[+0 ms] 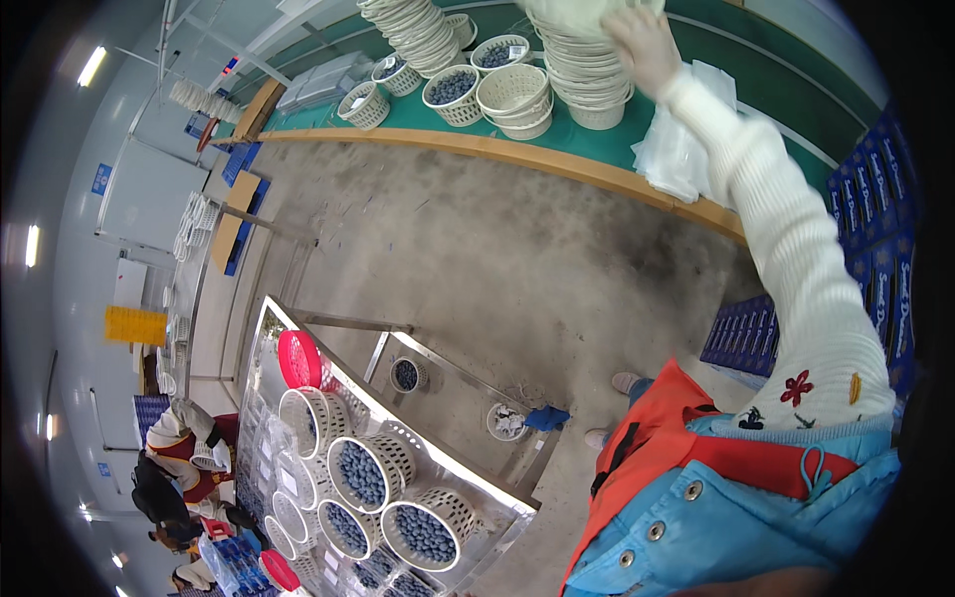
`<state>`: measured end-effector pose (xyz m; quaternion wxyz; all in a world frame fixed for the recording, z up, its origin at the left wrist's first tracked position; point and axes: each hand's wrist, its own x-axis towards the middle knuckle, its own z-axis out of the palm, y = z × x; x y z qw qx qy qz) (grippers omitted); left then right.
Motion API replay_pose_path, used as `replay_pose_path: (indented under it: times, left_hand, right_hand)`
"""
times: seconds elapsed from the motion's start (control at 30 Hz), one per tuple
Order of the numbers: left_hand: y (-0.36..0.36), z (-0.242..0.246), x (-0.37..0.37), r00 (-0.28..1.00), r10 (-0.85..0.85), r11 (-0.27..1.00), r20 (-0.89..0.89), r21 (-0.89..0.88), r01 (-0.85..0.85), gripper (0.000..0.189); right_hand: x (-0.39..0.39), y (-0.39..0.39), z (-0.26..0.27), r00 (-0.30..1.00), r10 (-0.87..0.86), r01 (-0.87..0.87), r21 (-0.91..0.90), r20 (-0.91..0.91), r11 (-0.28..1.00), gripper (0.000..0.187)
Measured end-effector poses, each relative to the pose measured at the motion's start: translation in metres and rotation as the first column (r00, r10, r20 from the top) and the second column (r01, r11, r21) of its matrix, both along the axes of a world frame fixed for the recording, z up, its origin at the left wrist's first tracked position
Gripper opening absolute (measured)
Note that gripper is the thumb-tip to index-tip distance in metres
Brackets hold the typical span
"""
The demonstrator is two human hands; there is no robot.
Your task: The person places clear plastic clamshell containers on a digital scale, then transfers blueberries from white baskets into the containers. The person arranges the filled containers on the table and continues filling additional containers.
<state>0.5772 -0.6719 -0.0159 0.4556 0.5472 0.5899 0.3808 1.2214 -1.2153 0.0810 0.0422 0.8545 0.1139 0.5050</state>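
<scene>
My right hand (647, 54), blurred and in a white knitted sleeve, is at the top of a tall stack of nested white plastic baskets (589, 78). Its fingers grip the rim of the blurred uppermost basket (571, 10), partly cut off by the picture's top edge. My left hand is out of view. Left of the stack, two nested baskets (515, 101) stand on the green tabletop (440, 128). Beside them are baskets of blueberries (452, 86) and a second tall basket stack (418, 33). Clear plastic bags (683, 153) lie below my right wrist.
Printed blue cartons (869, 194) are piled at the right. A steel table (477, 489) holds tilted blueberry baskets (425, 531) and a red basket (300, 360). On the floor stand a blueberry basket (406, 374) and a waste bin (507, 422). A co-worker (179, 463) is at lower left.
</scene>
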Motion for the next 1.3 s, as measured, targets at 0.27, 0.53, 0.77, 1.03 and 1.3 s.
replay_pose_path:
  times: [0.27, 0.53, 0.77, 1.03, 1.3]
  left_hand:
    - [-0.038, 0.01, 0.008, 0.998, 0.05, 0.999, 0.029, 0.014, -0.051, 0.037]
    - [-0.021, 0.002, 0.004, 1.0, 0.01, 0.996, 0.018, 0.088, -0.012, 0.026]
    - [0.024, -0.028, -0.011, 0.966, -0.133, 0.991, 0.219, 0.055, 0.124, 0.018]
    - [0.084, -0.058, -0.022, 0.845, -0.528, 0.848, 0.091, 0.002, 0.53, 0.068]
    - [0.135, -0.082, -0.028, 0.552, -0.696, 0.58, 0.459, -0.094, 0.809, 0.09]
  right_hand:
    - [0.114, -0.024, 0.03, 0.853, -0.287, 0.377, 0.135, -0.437, 0.916, 0.048]
    - [0.059, 0.088, -0.027, 0.657, 0.579, -0.381, 0.451, -0.482, 0.807, 0.014]
    - [-0.243, 0.344, -0.107, -0.466, 0.683, -0.412, 0.821, -0.563, 0.396, 0.025]
    - [-0.38, 0.53, -0.177, -0.631, 0.676, 0.124, 0.811, -0.38, 0.572, 0.049]
    - [-0.44, 0.53, -0.115, -0.618, 0.677, 0.287, 0.687, -0.4, 0.668, 0.047]
